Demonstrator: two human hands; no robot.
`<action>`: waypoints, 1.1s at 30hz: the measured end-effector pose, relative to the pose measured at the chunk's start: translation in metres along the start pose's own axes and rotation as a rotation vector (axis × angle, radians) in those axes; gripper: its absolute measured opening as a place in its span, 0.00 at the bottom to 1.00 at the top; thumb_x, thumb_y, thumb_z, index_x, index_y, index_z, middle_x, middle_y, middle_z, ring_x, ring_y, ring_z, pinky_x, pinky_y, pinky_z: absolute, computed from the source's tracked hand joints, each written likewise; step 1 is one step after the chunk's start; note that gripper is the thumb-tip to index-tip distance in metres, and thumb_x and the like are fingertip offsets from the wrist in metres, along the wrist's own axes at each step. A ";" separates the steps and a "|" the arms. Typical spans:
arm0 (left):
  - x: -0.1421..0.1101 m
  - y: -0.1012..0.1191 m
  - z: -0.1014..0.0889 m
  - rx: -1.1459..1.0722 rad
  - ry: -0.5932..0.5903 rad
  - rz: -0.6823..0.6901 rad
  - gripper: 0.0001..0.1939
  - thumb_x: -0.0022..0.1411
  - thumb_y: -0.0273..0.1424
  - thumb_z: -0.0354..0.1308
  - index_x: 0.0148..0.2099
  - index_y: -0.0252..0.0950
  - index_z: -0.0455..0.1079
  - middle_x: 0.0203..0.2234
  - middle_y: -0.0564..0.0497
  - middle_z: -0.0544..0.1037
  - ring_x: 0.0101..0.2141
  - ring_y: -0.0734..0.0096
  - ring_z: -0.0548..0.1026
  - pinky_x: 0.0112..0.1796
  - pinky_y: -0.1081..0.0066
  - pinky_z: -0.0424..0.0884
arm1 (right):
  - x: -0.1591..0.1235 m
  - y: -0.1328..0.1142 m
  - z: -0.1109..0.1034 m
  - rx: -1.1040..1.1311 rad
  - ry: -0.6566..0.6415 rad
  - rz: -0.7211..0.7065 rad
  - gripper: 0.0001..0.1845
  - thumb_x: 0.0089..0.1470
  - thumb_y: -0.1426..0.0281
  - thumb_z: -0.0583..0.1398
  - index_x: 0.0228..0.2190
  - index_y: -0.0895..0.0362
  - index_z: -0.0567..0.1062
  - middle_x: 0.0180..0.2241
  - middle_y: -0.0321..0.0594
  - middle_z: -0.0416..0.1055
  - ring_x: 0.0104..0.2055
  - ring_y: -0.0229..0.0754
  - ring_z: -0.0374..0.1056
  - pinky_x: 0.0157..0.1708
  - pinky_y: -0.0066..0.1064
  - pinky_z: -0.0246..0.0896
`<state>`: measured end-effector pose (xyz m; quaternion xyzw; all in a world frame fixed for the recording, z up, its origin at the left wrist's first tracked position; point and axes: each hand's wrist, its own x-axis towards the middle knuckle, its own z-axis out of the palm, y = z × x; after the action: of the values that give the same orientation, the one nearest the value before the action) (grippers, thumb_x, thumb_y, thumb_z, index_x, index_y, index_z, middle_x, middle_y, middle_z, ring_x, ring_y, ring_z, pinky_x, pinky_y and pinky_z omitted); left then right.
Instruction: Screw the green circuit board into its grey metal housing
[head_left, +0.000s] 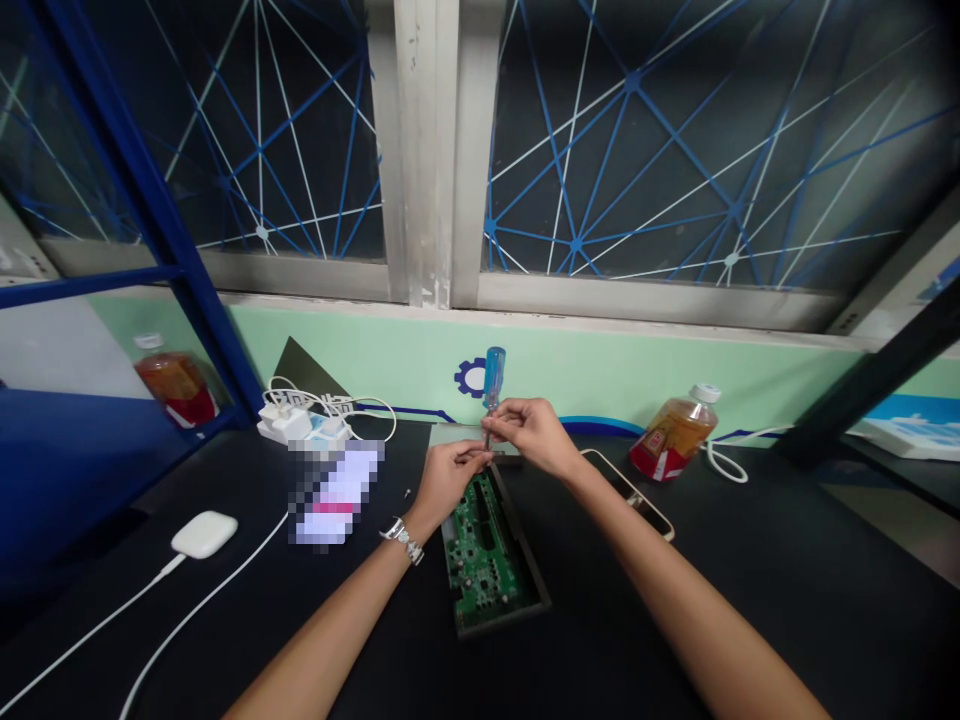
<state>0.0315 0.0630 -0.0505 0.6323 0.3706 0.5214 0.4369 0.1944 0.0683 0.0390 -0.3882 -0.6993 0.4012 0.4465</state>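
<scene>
The right hand (529, 432) is near the centre of the frame, its fingers clamped on the shaft of a screwdriver (493, 378). The screwdriver stands nearly upright, its blue handle on top and its lower end pointing down at the far end of a green circuit board (484, 560). The left hand (448, 478) is just beside it on the left, thumb and finger drawn together near the shaft's lower end; whether they are clamped on the shaft or on something small, I cannot tell.

The board lies in a dark tray (534, 578) at the lower centre of the frame, on a black worktop (390, 660). A silver watch (405, 540) circles the left wrist, and a tiny metal piece (407, 493) lies on the worktop left of the left hand.

Left of centre is a blurred-out bright patch (337, 495), with a white power strip (285, 425) and tangled cables just behind it. Farther left lies a rounded white case (204, 535) with a cable at its corner. On the right, a phone (660, 522) lies partly hidden by the right forearm, near a capped bottle (673, 437) of amber drink.
</scene>
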 end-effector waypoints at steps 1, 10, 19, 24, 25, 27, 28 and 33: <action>0.001 0.000 0.000 0.003 0.010 0.001 0.15 0.57 0.39 0.64 0.41 0.32 0.78 0.32 0.45 0.83 0.33 0.60 0.81 0.38 0.63 0.78 | -0.001 -0.002 -0.001 -0.001 -0.015 -0.003 0.14 0.50 0.60 0.64 0.29 0.60 0.75 0.27 0.41 0.75 0.28 0.40 0.71 0.34 0.33 0.69; 0.004 0.002 0.004 0.057 0.012 0.079 0.18 0.55 0.39 0.66 0.43 0.32 0.75 0.33 0.46 0.81 0.33 0.64 0.79 0.38 0.68 0.76 | -0.002 -0.003 -0.001 0.096 -0.122 0.028 0.15 0.55 0.60 0.61 0.35 0.61 0.75 0.33 0.45 0.77 0.36 0.43 0.74 0.42 0.36 0.69; 0.005 0.000 -0.005 -0.143 -0.267 -0.004 0.19 0.64 0.37 0.58 0.52 0.31 0.73 0.45 0.40 0.80 0.46 0.57 0.78 0.50 0.60 0.72 | -0.004 -0.002 -0.001 0.079 -0.148 0.010 0.15 0.59 0.60 0.57 0.40 0.59 0.73 0.38 0.44 0.76 0.34 0.41 0.73 0.35 0.33 0.71; 0.004 0.002 -0.006 -0.105 -0.152 -0.024 0.16 0.61 0.37 0.62 0.46 0.31 0.75 0.38 0.41 0.82 0.40 0.58 0.81 0.46 0.61 0.75 | -0.001 0.003 -0.003 -0.049 -0.075 -0.019 0.15 0.56 0.62 0.61 0.41 0.59 0.74 0.37 0.43 0.75 0.32 0.39 0.71 0.32 0.30 0.69; 0.003 0.002 -0.005 -0.094 -0.132 -0.018 0.15 0.60 0.37 0.62 0.45 0.31 0.75 0.37 0.41 0.82 0.39 0.58 0.81 0.45 0.62 0.75 | 0.000 0.004 -0.003 -0.062 -0.040 -0.023 0.15 0.54 0.63 0.62 0.40 0.60 0.74 0.35 0.42 0.75 0.31 0.39 0.71 0.32 0.30 0.69; 0.003 0.003 -0.002 -0.058 -0.098 -0.003 0.14 0.59 0.36 0.64 0.42 0.31 0.76 0.34 0.42 0.82 0.37 0.60 0.81 0.42 0.64 0.76 | 0.001 0.005 -0.003 -0.035 0.003 -0.020 0.14 0.50 0.64 0.65 0.36 0.60 0.75 0.31 0.40 0.75 0.30 0.38 0.71 0.33 0.30 0.68; 0.003 0.002 -0.001 -0.036 -0.077 0.004 0.14 0.58 0.36 0.64 0.41 0.31 0.75 0.33 0.43 0.82 0.36 0.61 0.81 0.41 0.65 0.76 | 0.002 0.005 -0.003 0.001 0.008 -0.008 0.14 0.48 0.64 0.66 0.34 0.60 0.74 0.29 0.39 0.75 0.29 0.38 0.71 0.34 0.30 0.68; 0.005 -0.001 0.003 0.006 -0.021 0.043 0.14 0.55 0.37 0.66 0.38 0.31 0.74 0.31 0.45 0.81 0.32 0.64 0.79 0.37 0.68 0.76 | 0.001 0.000 -0.002 0.167 -0.033 0.112 0.16 0.46 0.61 0.68 0.30 0.60 0.75 0.28 0.40 0.76 0.30 0.40 0.73 0.37 0.33 0.69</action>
<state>0.0354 0.0675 -0.0498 0.6469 0.3541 0.5226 0.4277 0.1965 0.0695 0.0397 -0.3816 -0.6477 0.4888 0.4427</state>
